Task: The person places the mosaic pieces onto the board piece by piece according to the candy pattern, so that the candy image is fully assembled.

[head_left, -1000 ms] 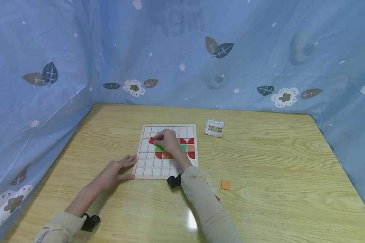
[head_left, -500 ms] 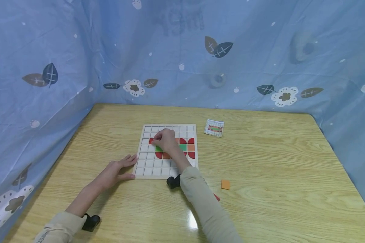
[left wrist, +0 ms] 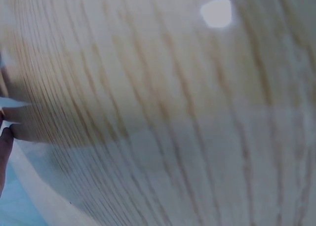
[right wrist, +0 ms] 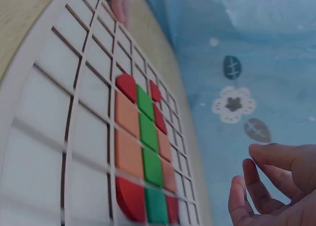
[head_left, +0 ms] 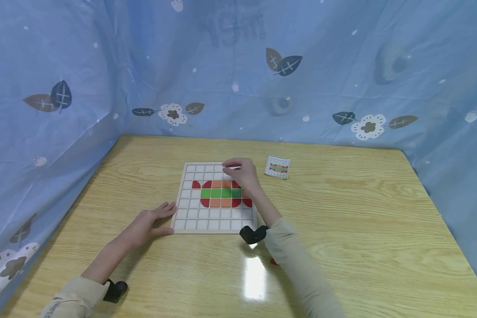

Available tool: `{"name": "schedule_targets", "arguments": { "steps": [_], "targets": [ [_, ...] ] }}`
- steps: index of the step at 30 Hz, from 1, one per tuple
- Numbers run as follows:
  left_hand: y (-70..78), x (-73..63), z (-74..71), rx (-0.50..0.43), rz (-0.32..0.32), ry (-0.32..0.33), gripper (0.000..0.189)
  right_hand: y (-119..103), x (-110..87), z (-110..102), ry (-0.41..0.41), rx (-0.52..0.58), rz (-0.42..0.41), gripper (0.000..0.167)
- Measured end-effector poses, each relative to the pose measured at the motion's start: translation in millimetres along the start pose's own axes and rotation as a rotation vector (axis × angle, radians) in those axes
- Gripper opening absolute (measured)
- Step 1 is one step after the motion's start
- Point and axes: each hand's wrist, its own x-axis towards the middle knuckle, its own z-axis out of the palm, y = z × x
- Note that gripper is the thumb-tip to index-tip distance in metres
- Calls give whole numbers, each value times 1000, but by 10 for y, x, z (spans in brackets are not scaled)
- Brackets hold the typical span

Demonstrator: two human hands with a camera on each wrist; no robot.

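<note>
A pale grid board point(head_left: 213, 224) lies on the table with a pattern of tiles in its middle cells. Green tiles point(head_left: 216, 193) run in a row between orange tiles point(head_left: 219, 202) and rounded red ones. One red tile point(head_left: 196, 184) sits apart in a cell at the pattern's upper left. My left hand point(head_left: 148, 224) touches the board's left edge with fingers and thumb spread. Above the board's upper right part hovers my right hand point(head_left: 244, 176), fingers loosely bent. In the right wrist view nothing lies between the fingertips of that hand point(right wrist: 284, 186). It hides some right-hand cells.
A small printed card point(head_left: 277, 167) with a matching tile picture lies right of the board. Part of a red piece point(head_left: 274, 261) shows beside the right sleeve on the wooden table point(head_left: 361, 221). A blue patterned cloth point(head_left: 238, 79) hangs behind and at both sides.
My right hand has let go of the red tile at the upper left and moved right. The right sleeve now covers the loose orange tile. My left hand stays at the board.
</note>
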Motion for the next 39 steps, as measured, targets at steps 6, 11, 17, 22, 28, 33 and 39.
{"name": "schedule_targets", "arguments": {
  "steps": [6, 11, 17, 22, 28, 33, 39],
  "targets": [
    [10, 26, 8, -10, 10, -17, 65, 111, -174, -405, 58, 95, 55, 21],
    [26, 6, 0, -10, -11, -20, 66, 255, -340, -700, 81, 86, 73, 25],
    [22, -12, -19, -8, -14, -13, 66, 431, -575, -1000, 68, 132, 137, 31],
    [17, -20, -32, -13, -14, -9, 66, 540, -782, -1154, 32, 125, 169, 35],
    [-17, -24, -26, -6, -15, 2, 66, 609, -1006, -1233, -22, 124, 174, 35],
    [-13, -31, -33, -16, -27, -3, 66, 701, -1182, -1262, -68, 97, 159, 37],
    [-12, -24, -26, -11, -30, -11, 65, 858, -1372, -1331, -135, 105, 98, 39]
  ]
}}
